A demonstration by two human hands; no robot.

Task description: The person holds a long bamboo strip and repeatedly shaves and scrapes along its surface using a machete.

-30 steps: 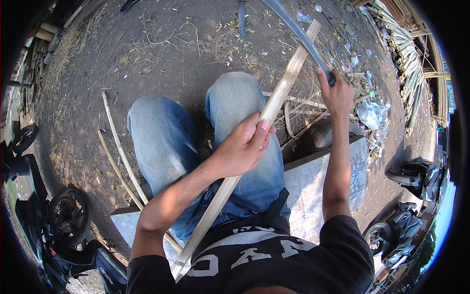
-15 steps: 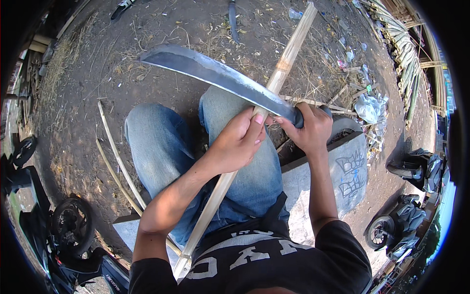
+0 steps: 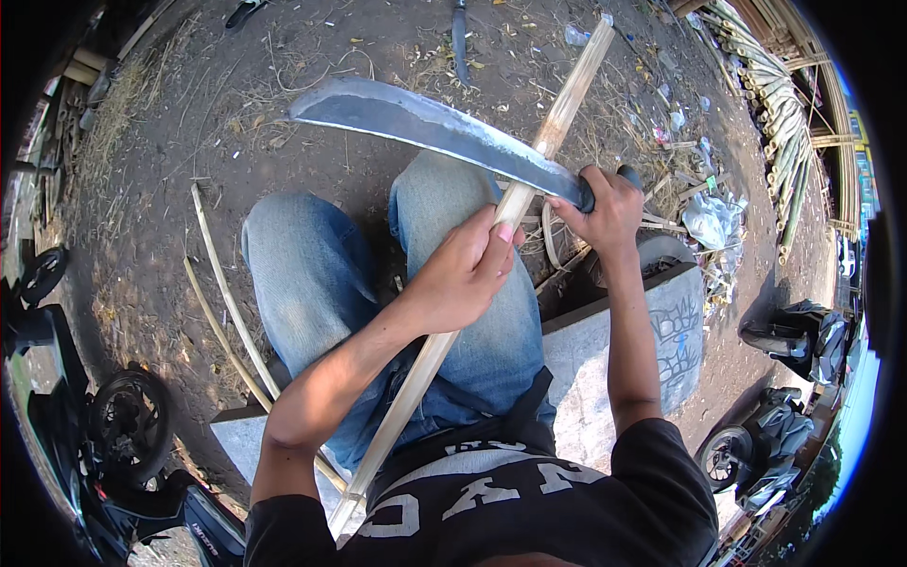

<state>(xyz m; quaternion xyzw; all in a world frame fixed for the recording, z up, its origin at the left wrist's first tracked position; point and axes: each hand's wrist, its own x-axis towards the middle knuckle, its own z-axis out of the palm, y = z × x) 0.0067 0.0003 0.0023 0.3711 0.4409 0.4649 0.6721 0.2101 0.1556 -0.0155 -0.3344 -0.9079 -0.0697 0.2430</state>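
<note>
A long pale bamboo strip (image 3: 573,90) slants from my waist, across my thigh, to the upper right. My left hand (image 3: 465,269) is closed around it near my knee, thumb along its top face. My right hand (image 3: 612,210) grips the dark handle of a machete (image 3: 416,123). Its broad curved blade lies across the strip just beyond my left hand, the tip pointing left. A thin curled sliver (image 3: 550,238) shows below the right hand; where its upper end joins is hidden.
I sit on a grey concrete seat (image 3: 624,354). Two thin strips (image 3: 227,293) lean at my left. Another knife (image 3: 460,45) lies on the dirt ahead. Plastic litter (image 3: 710,219) and bamboo poles (image 3: 779,123) lie to the right. Motorcycles (image 3: 132,425) stand on both sides.
The machete and my right hand have slid a little up and right along the strip, away from my left hand. The curled sliver now shows below the right hand.
</note>
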